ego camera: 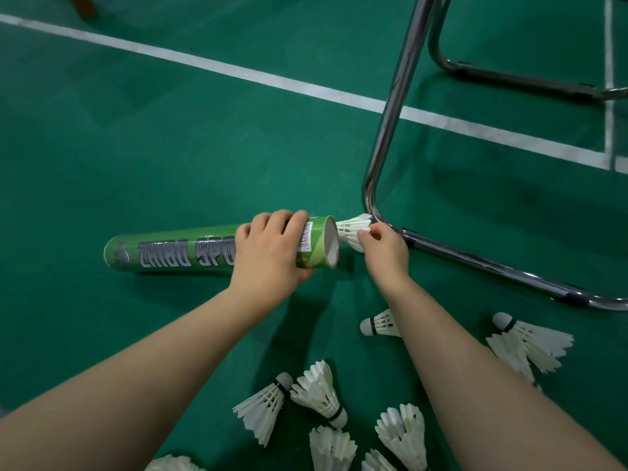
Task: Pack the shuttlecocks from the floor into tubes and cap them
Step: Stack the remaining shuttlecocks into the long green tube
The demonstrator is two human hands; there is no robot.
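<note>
**Shuttlecock at the mouth of the tube**

Shuttlecock (353, 231) meets tube, white feathers flaring toward the chrome frame, cork end hidden behind the rim of the green tube (204, 248). The right hand (385, 253) pinches the feather skirt between thumb and fingertips, the other fingers curled in. Whether the cork is already inside the opening cannot be told from this angle.

The tube lies nearly level just above the green court floor (170, 147), its open end pointing right and its far end, which looks closed, pointing left. Big grey lettering runs along its side and a barcode label sits near the mouth. The left hand (268, 249) wraps over the top of it close to the open end, fingers curled around the cardboard, thumb underneath, a firm grasp.

Just behind the feathers, the bend of a chrome tubular chair frame (384, 158) touches down on the floor, one rail running off toward the right edge. A second rail curves across the far right corner. A white court line (238, 71) cuts diagonally across the floor beyond the hands and meets another line at the right edge.

Near the bottom edge, loose shuttlecocks are scattered. One (379, 323) lies partly tucked behind the right forearm, a stacked pair (530, 341) lies to the right of that arm, and a cluster (316, 409) of several rests between the two forearms, corks pointing every which way.
</note>
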